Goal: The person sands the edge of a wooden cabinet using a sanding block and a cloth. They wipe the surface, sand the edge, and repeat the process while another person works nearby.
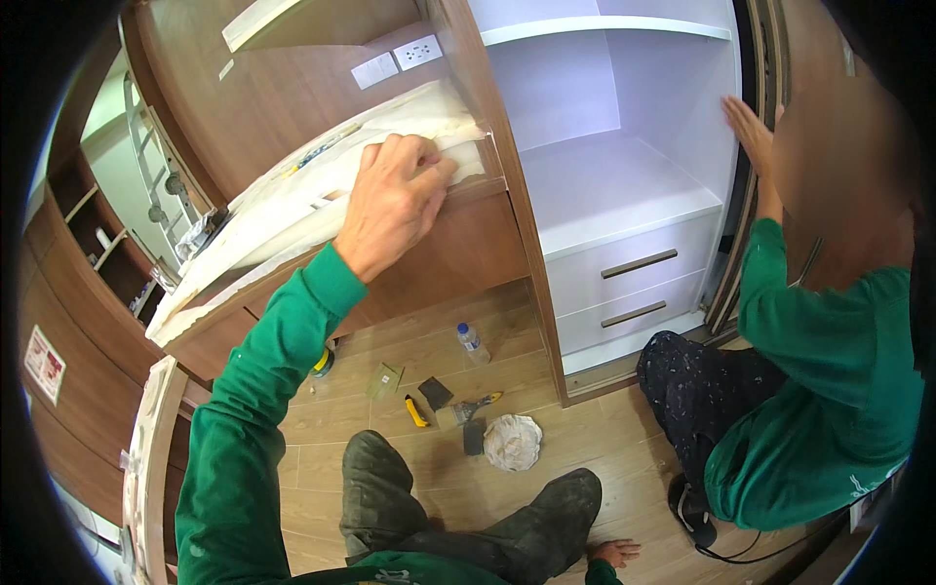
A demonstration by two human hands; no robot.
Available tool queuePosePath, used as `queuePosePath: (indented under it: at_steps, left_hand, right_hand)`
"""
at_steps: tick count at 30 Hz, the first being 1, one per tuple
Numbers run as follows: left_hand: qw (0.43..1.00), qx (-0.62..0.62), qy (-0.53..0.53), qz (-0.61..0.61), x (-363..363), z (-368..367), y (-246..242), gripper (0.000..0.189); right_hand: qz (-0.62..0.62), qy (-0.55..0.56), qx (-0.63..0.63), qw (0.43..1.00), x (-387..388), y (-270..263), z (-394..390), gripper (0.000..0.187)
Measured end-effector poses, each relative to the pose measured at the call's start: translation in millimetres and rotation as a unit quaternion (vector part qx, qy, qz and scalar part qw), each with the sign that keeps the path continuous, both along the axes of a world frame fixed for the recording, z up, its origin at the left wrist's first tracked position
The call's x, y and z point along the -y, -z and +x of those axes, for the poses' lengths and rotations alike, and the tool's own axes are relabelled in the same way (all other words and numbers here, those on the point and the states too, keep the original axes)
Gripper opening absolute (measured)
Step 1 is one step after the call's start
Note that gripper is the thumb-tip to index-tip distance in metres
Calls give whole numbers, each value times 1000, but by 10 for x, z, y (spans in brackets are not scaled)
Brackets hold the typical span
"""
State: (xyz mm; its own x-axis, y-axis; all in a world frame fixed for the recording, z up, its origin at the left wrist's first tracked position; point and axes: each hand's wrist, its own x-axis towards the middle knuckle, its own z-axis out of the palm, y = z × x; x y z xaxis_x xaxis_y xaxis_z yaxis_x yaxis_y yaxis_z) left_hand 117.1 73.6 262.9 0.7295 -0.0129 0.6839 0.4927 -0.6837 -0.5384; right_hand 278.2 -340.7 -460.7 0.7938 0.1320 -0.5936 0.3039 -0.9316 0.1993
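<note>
My left hand (398, 201) is raised over the front edge of a brown wooden desk (453, 234). Its fingers curl together near the desk's right end; whether something small is pinched in them is hidden. Pale protective sheeting (292, 219) covers the desktop beneath it. Palm down and fingers apart, my right hand (616, 553) rests on the wood-look floor beside my knee. Between my knees and the desk lie a yellow utility knife (417, 411), a paintbrush (479, 407), a dark abrasive sheet (436, 393), a dark block (474, 436) and a crumpled, paper-like round bundle (512, 442).
A co-worker in a green top (826, 329) crouches at right, one hand against the edge of a white cabinet (636, 219) with two drawers. A plastic bottle (473, 343) and a can (323, 362) stand near the desk. A cable (760, 557) trails at lower right.
</note>
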Motion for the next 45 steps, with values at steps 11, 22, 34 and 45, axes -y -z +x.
queuePosePath:
  at_steps: [11, 22, 34, 45]
  left_hand:
    - [998, 33, -29, 55, -162, 191, 177, 21]
    - [995, 20, -37, 91, -38, 274, 230, 15]
    - [995, 22, -29, 97, -57, 275, 270, 15]
    - [994, 15, -43, 98, -50, 281, 287, 17]
  right_hand:
    - [28, 14, 23, 999, 124, 362, 71, 149]
    - [-41, 36, 7, 998, -195, 415, 167, 111]
    - [-9, 0, -7, 1000, 58, 930, 300, 140]
    - [-40, -24, -25, 999, -135, 426, 194, 143]
